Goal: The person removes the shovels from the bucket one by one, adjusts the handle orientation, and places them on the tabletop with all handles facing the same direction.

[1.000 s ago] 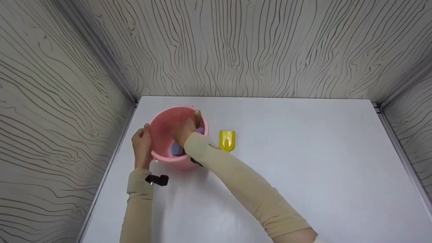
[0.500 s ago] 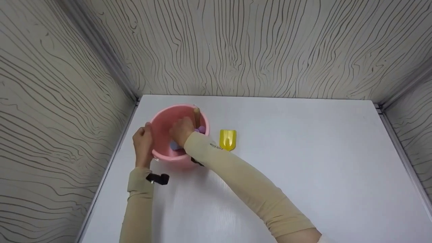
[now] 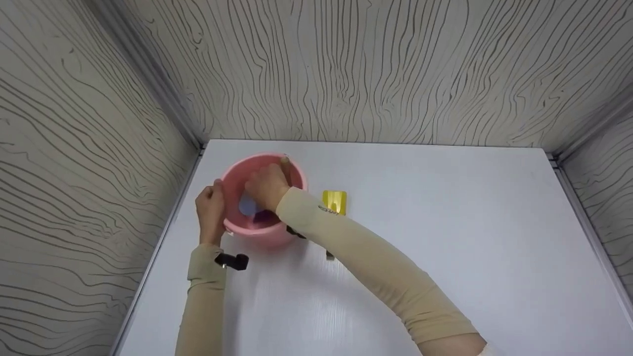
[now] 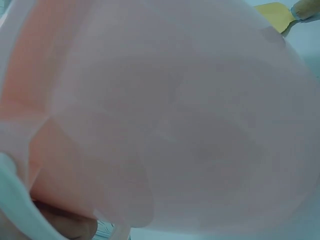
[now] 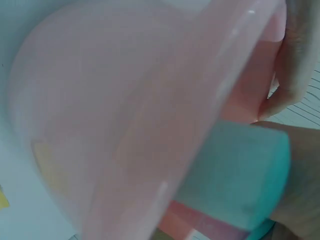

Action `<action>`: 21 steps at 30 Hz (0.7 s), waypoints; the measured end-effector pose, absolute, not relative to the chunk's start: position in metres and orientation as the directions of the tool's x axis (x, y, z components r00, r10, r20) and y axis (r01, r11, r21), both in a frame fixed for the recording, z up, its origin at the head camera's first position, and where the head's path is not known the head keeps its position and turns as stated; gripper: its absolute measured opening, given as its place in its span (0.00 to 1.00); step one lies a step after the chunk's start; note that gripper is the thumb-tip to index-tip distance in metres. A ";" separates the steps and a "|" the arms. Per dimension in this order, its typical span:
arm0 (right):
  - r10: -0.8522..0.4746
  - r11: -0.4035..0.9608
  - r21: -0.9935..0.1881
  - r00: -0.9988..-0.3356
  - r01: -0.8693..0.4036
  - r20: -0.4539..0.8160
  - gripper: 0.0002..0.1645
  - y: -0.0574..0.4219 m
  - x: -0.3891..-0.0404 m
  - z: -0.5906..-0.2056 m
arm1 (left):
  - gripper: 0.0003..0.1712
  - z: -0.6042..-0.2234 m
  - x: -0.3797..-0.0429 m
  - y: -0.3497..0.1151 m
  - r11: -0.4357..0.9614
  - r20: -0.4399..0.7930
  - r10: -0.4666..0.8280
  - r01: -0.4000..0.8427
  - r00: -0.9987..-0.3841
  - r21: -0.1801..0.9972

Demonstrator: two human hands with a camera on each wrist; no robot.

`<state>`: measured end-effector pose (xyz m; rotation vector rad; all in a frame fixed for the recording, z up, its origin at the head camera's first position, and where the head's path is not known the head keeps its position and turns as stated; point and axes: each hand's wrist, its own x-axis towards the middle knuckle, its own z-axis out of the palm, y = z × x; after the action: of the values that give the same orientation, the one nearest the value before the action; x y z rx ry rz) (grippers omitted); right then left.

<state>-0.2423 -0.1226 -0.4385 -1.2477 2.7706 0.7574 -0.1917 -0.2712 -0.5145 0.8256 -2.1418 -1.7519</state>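
A pink bucket stands at the left of the table, its mouth tilted toward the head camera. My left hand grips its left rim, with fingers outside. Inside the bucket, my right hand is curled at a light-blue, thick-sided piece, which the right wrist view shows as a smooth block against the hand. Most of this piece is hidden by the hand and wall. A dark purple thing lies below it. A wooden handle leans on the bucket's right inner wall.
Right of the bucket lies a yellow toy shovel, its middle covered by my right sleeve and its wooden handle showing in the left wrist view. Wood-grain panels rise behind and left of the white table.
My right hand has risen slightly within the bucket, and the light-blue piece has shifted up and left with it. The lilac knobs are now covered. My left hand keeps its hold.
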 end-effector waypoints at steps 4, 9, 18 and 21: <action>-0.706 0.593 0.395 -0.689 -0.701 -0.163 0.16 -0.120 -0.241 -0.432 | 0.25 -0.515 -0.190 -0.270 0.122 -0.119 -0.571 -0.227 -0.812 0.966; -0.715 0.597 0.388 -0.685 -0.702 -0.139 0.16 -0.115 -0.240 -0.423 | 0.25 -0.514 -0.190 -0.270 0.123 -0.114 -0.570 -0.222 -0.813 0.967; -0.732 0.581 0.381 -0.666 -0.719 -0.142 0.14 -0.105 -0.238 -0.415 | 0.24 -0.513 -0.190 -0.271 0.107 -0.152 -0.556 -0.251 -0.817 0.962; -0.738 0.593 0.344 -0.662 -0.728 -0.129 0.14 -0.100 -0.239 -0.415 | 0.24 -0.514 -0.189 -0.271 0.106 -0.144 -0.558 -0.243 -0.817 0.964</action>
<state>-0.2393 -0.0998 -0.4149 -1.3022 2.8274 0.5904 -0.1895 -0.2712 -0.5140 0.7949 -2.1293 -1.7731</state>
